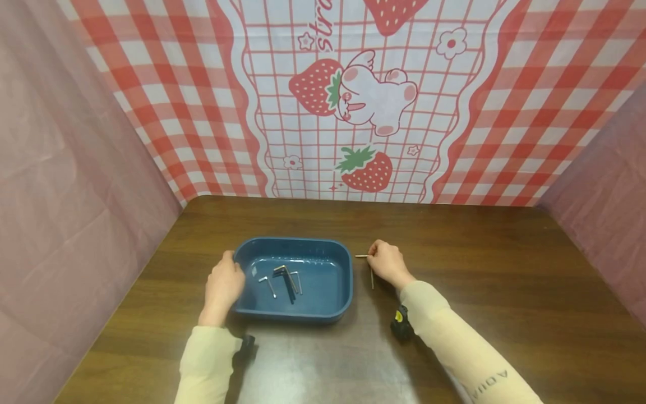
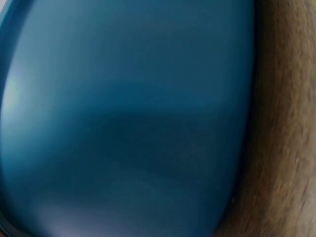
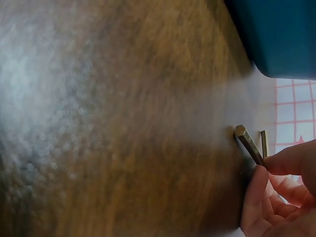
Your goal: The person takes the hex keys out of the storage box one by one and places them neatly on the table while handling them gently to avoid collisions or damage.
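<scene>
A blue rectangular tray (image 1: 303,318) stands on the table with several L-shaped hex keys (image 1: 271,287) lying inside, some silver or brass-toned and one black. My left hand (image 1: 224,285) grips the tray's left wall at the rim; its fingers are partly hidden there. Just right of the tray, my right hand (image 1: 387,262) pinches a brass-coloured hex key (image 3: 251,146) between thumb and fingers, low over the tabletop. One arm of that key points toward the tray and the other toward me. Only the tray's outer wall (image 2: 128,98) fills the left wrist view.
The brown wooden table (image 1: 479,269) extends around the tray. Behind it hangs a red and white checked cloth (image 1: 202,112) with strawberry prints. Pinkish curtains (image 1: 75,196) hang at both sides. A black wrist device (image 1: 402,324) sits by the right sleeve.
</scene>
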A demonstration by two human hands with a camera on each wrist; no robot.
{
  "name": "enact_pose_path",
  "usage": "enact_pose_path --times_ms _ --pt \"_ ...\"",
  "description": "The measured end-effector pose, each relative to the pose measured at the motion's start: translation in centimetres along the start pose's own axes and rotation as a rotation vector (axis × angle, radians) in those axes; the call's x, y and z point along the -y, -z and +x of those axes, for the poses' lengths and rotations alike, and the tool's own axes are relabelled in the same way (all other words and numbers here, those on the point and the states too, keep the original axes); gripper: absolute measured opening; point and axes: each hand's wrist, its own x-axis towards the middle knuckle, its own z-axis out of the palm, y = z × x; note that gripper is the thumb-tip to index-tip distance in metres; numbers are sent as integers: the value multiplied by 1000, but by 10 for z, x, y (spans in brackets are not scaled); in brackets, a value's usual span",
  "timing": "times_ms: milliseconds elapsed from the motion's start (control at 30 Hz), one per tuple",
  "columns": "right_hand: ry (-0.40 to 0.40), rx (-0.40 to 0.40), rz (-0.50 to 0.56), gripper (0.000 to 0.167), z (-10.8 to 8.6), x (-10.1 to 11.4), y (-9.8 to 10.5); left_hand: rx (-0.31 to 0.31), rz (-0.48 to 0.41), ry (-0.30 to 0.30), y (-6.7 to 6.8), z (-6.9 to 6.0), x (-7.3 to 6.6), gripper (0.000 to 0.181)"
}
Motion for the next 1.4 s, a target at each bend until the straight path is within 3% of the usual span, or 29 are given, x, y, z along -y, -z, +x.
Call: enact_pose_path --times_ms 633,1400 --pt "5 -33 -54 5 -2 4 -4 6 -3 8 1 0 -1 39" --pt "-82 -13 -37 10 -3 9 -2 11 0 4 0 2 1 40"
